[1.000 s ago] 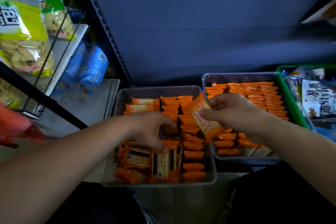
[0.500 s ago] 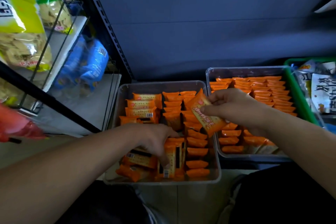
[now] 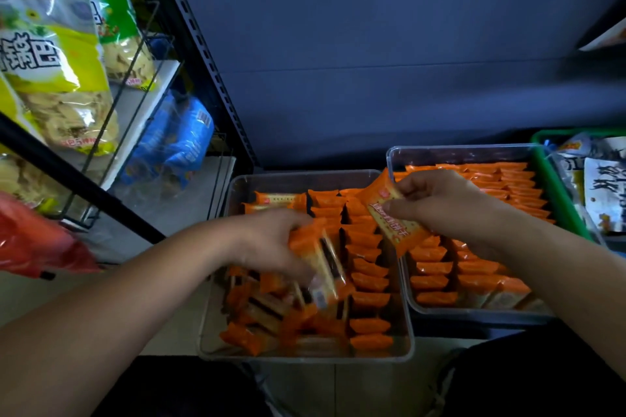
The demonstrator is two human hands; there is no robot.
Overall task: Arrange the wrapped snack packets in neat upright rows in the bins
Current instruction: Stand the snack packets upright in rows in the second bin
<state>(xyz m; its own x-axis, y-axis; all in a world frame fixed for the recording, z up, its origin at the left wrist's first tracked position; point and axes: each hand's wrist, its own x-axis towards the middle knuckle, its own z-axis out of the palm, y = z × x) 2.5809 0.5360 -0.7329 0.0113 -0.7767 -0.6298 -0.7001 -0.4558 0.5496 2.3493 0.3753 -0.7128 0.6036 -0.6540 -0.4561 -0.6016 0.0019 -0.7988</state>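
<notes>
Pale floor (image 3: 305,389) carries the left clear bin (image 3: 298,179); right clear bin (image 3: 457,154) just beside it; green basket (image 3: 555,186) adjoining.

Over the left clear bin (image 3: 305,358) the left hand (image 3: 267,244) grips a blurred packet (image 3: 321,264), above loose packets (image 3: 244,337) heaped along the bin's left side. An upright row (image 3: 368,269) runs down its right side. The right hand (image 3: 443,203) pinches a tilted packet (image 3: 393,220) over the edge shared with the right clear bin (image 3: 440,152), which holds neat orange rows. A green basket (image 3: 555,186) touches that bin's right edge.
</notes>
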